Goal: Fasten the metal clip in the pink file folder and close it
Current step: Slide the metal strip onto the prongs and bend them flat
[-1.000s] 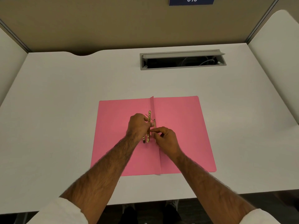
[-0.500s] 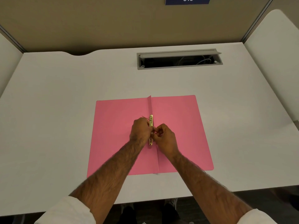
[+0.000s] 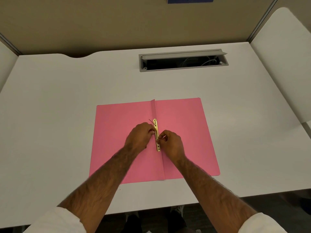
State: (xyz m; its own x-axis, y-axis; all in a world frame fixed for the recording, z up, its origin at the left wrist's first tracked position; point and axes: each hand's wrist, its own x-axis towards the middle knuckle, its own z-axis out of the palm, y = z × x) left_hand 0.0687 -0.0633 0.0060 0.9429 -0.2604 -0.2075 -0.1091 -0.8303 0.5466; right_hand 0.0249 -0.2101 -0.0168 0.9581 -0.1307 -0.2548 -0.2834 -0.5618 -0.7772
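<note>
A blue sign [image 3: 190, 0] on the partition — white digits cut off, unreadable.

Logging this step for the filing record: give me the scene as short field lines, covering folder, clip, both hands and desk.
folder: pink file folder lying open and flat on the white desk, spine fold running away from the person
clip: gold metal clip lying along the spine fold, both ends visible
left hand: left hand at the clip's left side, fingers curled on it
right hand: right hand at the clip's right side, fingertips pinching at it
desk: grey cable tray at the far side, lid up
task state: folder not yet closed
</note>
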